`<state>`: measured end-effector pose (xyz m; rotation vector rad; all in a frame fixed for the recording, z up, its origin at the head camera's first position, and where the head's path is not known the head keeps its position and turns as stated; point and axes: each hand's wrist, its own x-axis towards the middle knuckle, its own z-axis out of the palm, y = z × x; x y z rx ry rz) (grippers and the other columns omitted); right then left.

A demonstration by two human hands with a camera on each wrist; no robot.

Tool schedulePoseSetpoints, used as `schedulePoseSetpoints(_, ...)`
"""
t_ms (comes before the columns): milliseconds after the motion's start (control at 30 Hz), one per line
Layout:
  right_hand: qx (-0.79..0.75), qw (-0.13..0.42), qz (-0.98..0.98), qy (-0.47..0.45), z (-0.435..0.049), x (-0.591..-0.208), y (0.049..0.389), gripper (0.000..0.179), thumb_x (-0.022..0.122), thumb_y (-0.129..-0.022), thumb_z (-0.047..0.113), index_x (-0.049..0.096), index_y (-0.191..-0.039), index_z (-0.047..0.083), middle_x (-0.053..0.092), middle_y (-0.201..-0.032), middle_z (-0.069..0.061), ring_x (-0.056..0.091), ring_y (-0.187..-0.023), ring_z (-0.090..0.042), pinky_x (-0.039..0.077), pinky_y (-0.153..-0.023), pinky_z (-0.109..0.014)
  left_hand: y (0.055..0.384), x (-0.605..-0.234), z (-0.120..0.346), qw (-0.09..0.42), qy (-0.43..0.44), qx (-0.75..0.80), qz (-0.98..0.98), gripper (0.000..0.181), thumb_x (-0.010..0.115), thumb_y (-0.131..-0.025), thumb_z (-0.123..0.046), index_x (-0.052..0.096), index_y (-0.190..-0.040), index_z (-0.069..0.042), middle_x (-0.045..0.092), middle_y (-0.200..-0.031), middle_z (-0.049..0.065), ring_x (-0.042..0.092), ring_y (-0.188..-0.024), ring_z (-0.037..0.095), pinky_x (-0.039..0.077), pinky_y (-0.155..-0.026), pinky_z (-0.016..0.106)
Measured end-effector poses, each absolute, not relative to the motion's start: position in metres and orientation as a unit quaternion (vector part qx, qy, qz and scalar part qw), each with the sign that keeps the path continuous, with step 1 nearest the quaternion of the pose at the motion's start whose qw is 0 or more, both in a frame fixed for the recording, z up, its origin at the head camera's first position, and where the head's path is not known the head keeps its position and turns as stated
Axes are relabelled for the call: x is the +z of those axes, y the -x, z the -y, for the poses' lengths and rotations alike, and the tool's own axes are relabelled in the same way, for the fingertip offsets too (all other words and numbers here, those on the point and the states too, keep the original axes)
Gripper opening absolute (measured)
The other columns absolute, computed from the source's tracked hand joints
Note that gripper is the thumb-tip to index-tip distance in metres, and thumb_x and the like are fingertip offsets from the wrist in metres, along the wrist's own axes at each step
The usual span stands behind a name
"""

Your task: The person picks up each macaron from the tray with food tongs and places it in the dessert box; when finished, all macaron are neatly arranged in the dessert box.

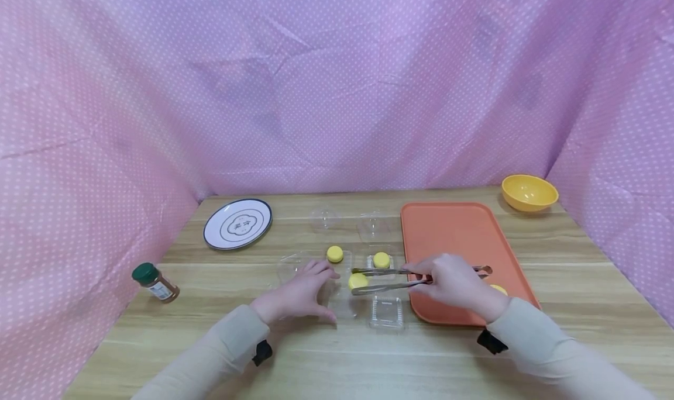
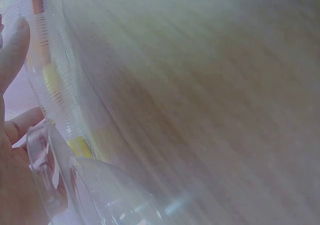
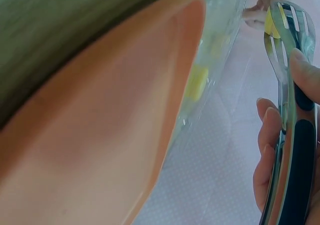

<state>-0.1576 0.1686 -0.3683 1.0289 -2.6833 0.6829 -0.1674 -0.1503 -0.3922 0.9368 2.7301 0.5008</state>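
Note:
My right hand (image 1: pixel 453 280) grips metal tongs (image 1: pixel 389 288) with dark handles, also seen in the right wrist view. Between their slotted tips is a small round yellow piece (image 1: pixel 358 280), resembling a macaron, above a clear plastic container (image 1: pixel 344 307). My left hand (image 1: pixel 297 295) is at that container's left side, thumb and fingers spread apart; whether it touches the plastic is unclear. Another yellow piece (image 1: pixel 334 254) sits in its far part. The clear container (image 1: pixel 387 315) to the right carries a yellow piece (image 1: pixel 381 261) in its far part.
An orange tray (image 1: pixel 447 230) lies under my right hand, with a yellow piece (image 1: pixel 498 289) partly hidden by the wrist. Behind it stands a yellow bowl (image 1: pixel 529 193). Leftward are a white plate (image 1: pixel 238 224) and a green-capped jar (image 1: pixel 155 283). Pink dotted cloth (image 1: pixel 337 96) surrounds the table.

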Motion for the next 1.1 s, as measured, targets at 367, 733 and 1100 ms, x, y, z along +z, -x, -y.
schedulePoseSetpoints(367,0.22,0.092,0.891,-0.386,-0.151,-0.375,0.157,0.039,0.08,-0.073,0.025,0.072,-0.109,0.01,0.072,-0.08,0.0,0.036,-0.051,0.005,0.03,-0.045,-0.014,0.168,-0.392,0.15,0.094,-0.33,0.171,-0.923,0.08,0.081,-0.067,-0.045,0.052,-0.129,-0.005,0.047,-0.134,0.01,0.038,-0.125,0.027,0.034,-0.108,0.048)
schedulePoseSetpoints(733,0.197,0.102,0.897,-0.383,-0.144,-0.381,0.157,0.036,0.079,-0.074,0.026,0.073,-0.106,0.01,0.074,-0.09,-0.001,0.053,-0.062,0.001,0.041,-0.05,-0.017,0.168,-0.392,0.15,0.095,-0.334,0.173,-0.922,0.077,0.081,-0.067,-0.045,0.053,-0.127,-0.005,0.047,-0.133,0.009,0.038,-0.125,0.027,0.033,-0.109,0.048)
schedulePoseSetpoints(1100,0.203,0.076,0.904,-0.37,-0.139,-0.382,0.158,0.039,0.078,-0.076,0.028,0.072,-0.109,0.009,0.073,-0.087,-0.002,0.041,-0.053,0.002,0.031,-0.044,-0.015,0.168,-0.392,0.15,0.103,-0.323,0.17,-0.925,0.079,0.08,-0.067,-0.048,0.052,-0.128,-0.008,0.047,-0.133,0.005,0.037,-0.126,0.025,0.032,-0.11,0.046)
